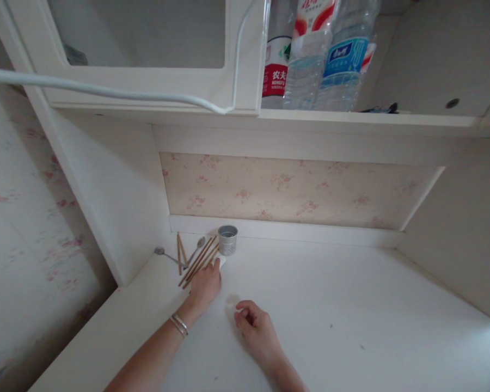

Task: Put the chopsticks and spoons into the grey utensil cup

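Note:
My left hand [206,284], with bangles [179,324] at its wrist, reaches to the back left of the white surface. Its fingers are closed over a small white piece [221,260] that looks like tissue, mostly hidden beneath them. Right beside that hand lie several wooden chopsticks [196,265], partly covered by it. Just beyond the fingertips stands a grey metal utensil holder [227,240], upright with small holes in its side. Two metal spoons [159,250] rest to the left among the chopsticks. My right hand [255,326] hovers low over the surface, loosely curled, thumb and forefinger apart, holding nothing visible.
Plastic bottles [343,60] fill part of the shelf above, beside a glazed cabinet door [147,84]. A white cable [139,97] hangs across that door. Side panels [106,179] enclose the white surface [310,288], which bears a few dark specks. Floral wallpaper [277,188] covers the back.

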The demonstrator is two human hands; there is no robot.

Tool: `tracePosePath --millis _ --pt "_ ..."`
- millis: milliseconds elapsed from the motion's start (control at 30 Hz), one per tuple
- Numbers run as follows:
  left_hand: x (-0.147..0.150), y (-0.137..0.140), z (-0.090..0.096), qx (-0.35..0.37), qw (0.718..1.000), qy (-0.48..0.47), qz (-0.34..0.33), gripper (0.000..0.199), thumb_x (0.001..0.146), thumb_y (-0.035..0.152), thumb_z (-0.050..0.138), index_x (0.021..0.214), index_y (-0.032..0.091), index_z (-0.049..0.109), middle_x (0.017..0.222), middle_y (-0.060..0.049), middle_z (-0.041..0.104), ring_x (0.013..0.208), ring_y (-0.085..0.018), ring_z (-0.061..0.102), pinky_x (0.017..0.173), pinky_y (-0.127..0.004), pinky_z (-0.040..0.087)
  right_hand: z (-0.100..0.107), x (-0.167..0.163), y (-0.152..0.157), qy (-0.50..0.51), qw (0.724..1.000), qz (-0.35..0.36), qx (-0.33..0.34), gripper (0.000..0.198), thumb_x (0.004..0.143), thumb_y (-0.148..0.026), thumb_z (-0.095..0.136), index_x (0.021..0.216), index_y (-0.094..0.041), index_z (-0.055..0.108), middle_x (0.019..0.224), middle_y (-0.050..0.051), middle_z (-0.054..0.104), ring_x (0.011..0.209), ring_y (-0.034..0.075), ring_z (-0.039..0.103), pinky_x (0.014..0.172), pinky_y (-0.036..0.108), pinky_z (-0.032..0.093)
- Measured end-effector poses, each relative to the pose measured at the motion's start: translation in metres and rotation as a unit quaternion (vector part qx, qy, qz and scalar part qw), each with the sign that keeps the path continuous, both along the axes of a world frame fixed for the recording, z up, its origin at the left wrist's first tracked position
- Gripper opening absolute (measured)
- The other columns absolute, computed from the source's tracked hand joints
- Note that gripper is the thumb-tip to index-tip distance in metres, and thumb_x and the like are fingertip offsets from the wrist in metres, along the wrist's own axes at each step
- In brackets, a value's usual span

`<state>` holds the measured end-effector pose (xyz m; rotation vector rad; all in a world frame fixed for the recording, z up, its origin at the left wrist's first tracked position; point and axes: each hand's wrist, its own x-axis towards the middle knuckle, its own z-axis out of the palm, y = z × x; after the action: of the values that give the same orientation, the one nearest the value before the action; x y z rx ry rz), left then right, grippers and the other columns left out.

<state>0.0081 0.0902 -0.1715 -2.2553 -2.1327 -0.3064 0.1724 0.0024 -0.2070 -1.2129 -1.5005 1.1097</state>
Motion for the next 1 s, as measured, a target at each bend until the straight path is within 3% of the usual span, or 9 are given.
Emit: tracePosePath --millis 167,333,733,1000 --pt "-0.014 0.016 0.004 -0.026 0.999 -0.029 0.016 0.044 0.089 0.009 0.035 0.132 0.011 0.044 0.101 -0.018 0.069 0.090 -0.025 0.069 0.077 -0.033 0.049 -0.003 0.000 0.001 -0.015 1.000 0.006 0.013 0.019 0.083 -0.031 0.052 0.089 -0.017 0.064 0.059 -0.004 0.047 0.052 0.011 0.042 0.050 0.022 0.029" --pt "-0.048 0.027 0.006 -0.033 0.995 -0.073 0.056 0.039 0.094 0.019 0.031 0.131 0.018 0.044 0.105 -0.012 0.070 0.091 -0.021 0.068 0.074 -0.027 0.048 -0.003 0.001 0.003 -0.028 0.999 0.003 0.029 0.016 0.083 -0.026 0.053 0.089 -0.018 0.065 0.061 -0.003 0.051 0.055 0.011 0.046 0.053 0.022 0.032" --pt "-0.120 0.043 0.005 -0.041 0.975 -0.095 0.197 0.040 0.091 0.027 0.033 0.126 0.014 0.047 0.099 -0.018 0.070 0.093 -0.032 0.067 0.071 -0.037 0.046 -0.002 0.002 0.001 -0.045 0.998 0.006 0.034 0.014 0.083 -0.024 0.053 0.085 -0.018 0.065 0.063 -0.002 0.057 0.056 0.012 0.050 0.053 0.021 0.034" --pt "-0.128 0.063 0.006 -0.045 0.981 -0.118 0.149 0.036 0.093 0.032 0.033 0.122 0.017 0.048 0.097 -0.015 0.070 0.095 -0.029 0.066 0.075 -0.034 0.044 -0.001 0.001 0.000 -0.050 0.998 0.003 0.035 0.014 0.082 -0.021 0.052 0.082 -0.018 0.066 0.061 -0.002 0.055 0.056 0.011 0.049 0.053 0.021 0.033"
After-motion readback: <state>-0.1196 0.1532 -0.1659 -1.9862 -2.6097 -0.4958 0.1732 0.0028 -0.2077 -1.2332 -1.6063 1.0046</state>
